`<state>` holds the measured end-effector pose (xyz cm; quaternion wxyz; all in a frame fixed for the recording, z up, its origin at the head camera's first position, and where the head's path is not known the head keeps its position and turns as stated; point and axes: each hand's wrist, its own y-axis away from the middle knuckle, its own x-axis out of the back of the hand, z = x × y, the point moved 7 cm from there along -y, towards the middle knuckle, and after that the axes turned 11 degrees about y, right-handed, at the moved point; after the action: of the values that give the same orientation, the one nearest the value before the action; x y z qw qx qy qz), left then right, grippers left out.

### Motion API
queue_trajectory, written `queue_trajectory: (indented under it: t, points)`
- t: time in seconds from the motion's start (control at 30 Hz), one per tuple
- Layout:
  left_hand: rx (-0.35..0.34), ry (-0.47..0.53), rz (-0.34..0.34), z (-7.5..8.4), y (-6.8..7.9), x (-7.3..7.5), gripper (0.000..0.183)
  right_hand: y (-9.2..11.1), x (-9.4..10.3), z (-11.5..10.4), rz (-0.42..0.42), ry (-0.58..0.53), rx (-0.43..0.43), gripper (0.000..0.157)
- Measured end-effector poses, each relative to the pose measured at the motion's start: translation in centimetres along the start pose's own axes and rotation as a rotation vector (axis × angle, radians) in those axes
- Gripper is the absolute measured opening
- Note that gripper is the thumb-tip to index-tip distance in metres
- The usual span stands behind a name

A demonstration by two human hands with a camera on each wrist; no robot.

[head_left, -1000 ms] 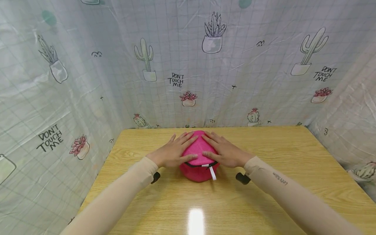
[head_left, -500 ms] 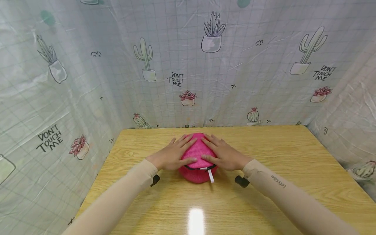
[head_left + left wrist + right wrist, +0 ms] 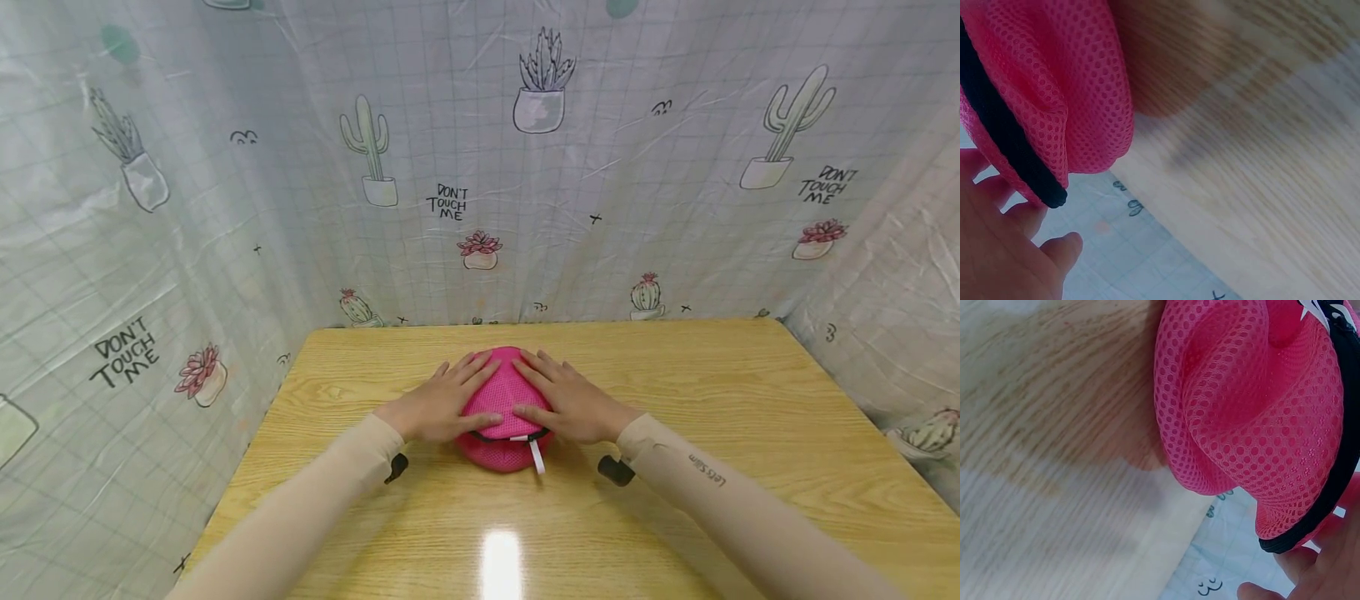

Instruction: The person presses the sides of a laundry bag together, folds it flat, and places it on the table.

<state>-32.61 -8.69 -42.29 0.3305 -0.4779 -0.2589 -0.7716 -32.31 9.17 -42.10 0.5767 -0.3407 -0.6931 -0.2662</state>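
Pink mesh bag [image 3: 504, 404] sits on the table [image 3: 690, 383], approx. centre & toward the far edge, w/ both hands on it. L hand [image 3: 441, 408] lies along its left side, R hand [image 3: 576, 408] along its right; thumbs point inward over the near part of the top, tips apart, other fingers angled up toward the far end. Grip on each side: fingers spread & mostly straight, laid on the mesh, not clamped on anything; nothing pinched AFAICT.

Black trim [image 3: 1007, 119] runs round the bag betw. upper panel & lower part; white strap [image 3: 537, 458] hangs off it at the near side, slightly right of centre, touched by neither hand. Can't tell if there's a zip there that's fully done up, or what's inside, if anything.

Progress, my read: handling's under way, prob. partway. Done: bag's in place, both hands set on it, top panel fairly smooth & domed. Not done: mesh below the trim has deep folds, esp. in the R wrist view, so it's not flat or evenly filled out; bag isn't lifted off the table either. How firmly the hands press = can't tell, palms mostly hidden from the head cam
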Motion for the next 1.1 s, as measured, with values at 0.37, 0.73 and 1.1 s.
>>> queue_trajectory:
  t: [0.37,0.73,1.1]
  points:
    - [0.006,0.005,-0.01,-0.4,0.2,-0.8,0.091,-0.1,-0.8,-0.5,0.015,0.02,0.024,0.081]
    - [0.002,0.026,-0.009,-0.7,0.5,-1.5,0.093,-0.1,-2.2,-0.3,0.0,0.016,0.014,0.082]
    - [0.011,0.05,-0.009,-1.3,0.7,-2.4,0.096,0.0,-3.1,-0.5,-0.022,0.012,0.007,0.086]
